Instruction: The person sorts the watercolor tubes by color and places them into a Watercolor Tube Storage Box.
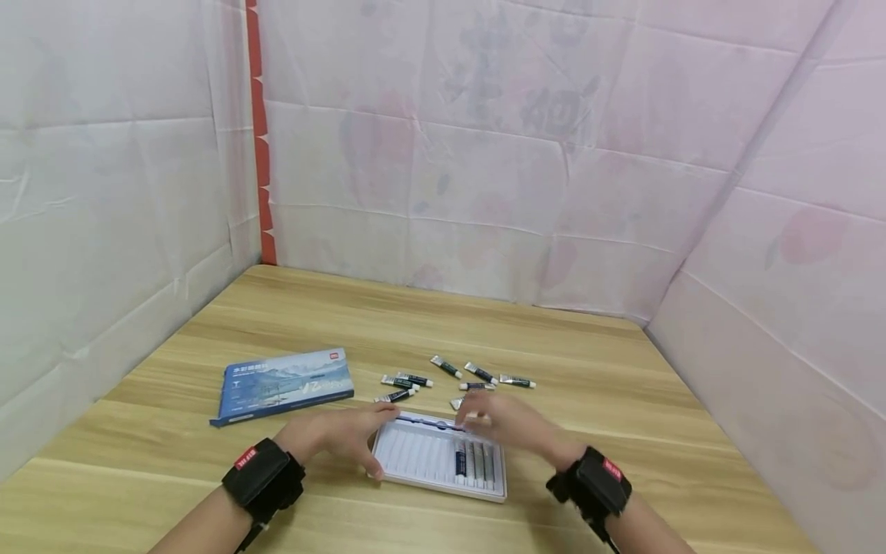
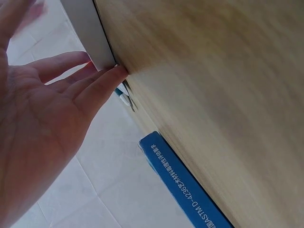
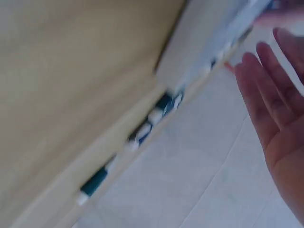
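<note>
A shallow white tray (image 1: 438, 486) sits near the front of the table. My left hand (image 1: 346, 432) grips its left end, thumb at the near edge and fingers at the far edge; the left wrist view shows fingertips against the tray's wall (image 2: 90, 33). Several paint tubes (image 1: 477, 465) lie side by side in the tray's right part. A thin dark stick (image 1: 425, 421) runs along the far rim. My right hand (image 1: 508, 423), blurred, hovers over the far right rim with fingertips close to the stick. In the right wrist view its fingers (image 3: 270, 95) are loosely extended.
Several loose paint tubes (image 1: 446, 366) lie scattered behind the tray, one partly hidden by my right hand. A blue cardboard box (image 1: 287, 382) with a landscape picture lies to the left. Pale cloth walls (image 1: 443, 169) stand around the wooden table (image 1: 623, 477).
</note>
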`<state>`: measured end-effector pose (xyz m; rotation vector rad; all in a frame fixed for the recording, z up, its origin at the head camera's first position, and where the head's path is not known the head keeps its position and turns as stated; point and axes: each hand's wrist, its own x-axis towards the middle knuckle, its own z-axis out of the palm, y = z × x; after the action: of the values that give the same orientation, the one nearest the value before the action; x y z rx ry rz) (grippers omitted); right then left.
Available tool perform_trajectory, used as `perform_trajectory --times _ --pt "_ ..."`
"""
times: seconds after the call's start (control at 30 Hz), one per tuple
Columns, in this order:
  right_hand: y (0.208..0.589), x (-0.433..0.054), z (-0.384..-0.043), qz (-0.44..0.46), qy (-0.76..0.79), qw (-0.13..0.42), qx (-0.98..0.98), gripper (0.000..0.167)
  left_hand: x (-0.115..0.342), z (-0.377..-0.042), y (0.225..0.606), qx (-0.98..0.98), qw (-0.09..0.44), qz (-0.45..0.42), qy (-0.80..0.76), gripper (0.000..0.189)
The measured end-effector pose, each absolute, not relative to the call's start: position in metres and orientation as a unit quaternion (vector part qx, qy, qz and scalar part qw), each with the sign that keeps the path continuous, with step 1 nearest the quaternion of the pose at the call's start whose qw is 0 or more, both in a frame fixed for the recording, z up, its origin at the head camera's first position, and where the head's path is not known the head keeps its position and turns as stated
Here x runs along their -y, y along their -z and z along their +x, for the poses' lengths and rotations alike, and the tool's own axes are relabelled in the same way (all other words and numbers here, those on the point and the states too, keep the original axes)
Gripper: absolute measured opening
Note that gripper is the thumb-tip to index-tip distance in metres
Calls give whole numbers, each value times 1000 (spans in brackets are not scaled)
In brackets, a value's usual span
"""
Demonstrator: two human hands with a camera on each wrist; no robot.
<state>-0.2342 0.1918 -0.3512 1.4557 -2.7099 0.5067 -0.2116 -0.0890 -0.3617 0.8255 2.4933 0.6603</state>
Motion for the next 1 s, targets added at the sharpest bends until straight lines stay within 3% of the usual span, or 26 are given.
perform_trajectory --times 0.17,0.23,0.37,0.47,0.7,1.0 --pt "345 -206 -289 402 -131 86 902 22 88 -211 364 -899 215 296 -239 91" --pt "347 -211 -305 389 -99 89 911 34 87 -211 365 -899 214 299 -237 91" --pt "357 -218 -325 379 -58 35 923 45 86 -211 364 -900 213 301 -231 90" --pt "363 -221 -332 383 -47 16 923 39 85 -212 364 -901 212 301 -230 90" --pt "367 -216 -335 395 -51 48 916 13 85 -214 362 -905 192 311 -216 93" --pt "376 -210 -335 411 -59 36 909 20 88 -212 362 -904 209 297 -225 91"
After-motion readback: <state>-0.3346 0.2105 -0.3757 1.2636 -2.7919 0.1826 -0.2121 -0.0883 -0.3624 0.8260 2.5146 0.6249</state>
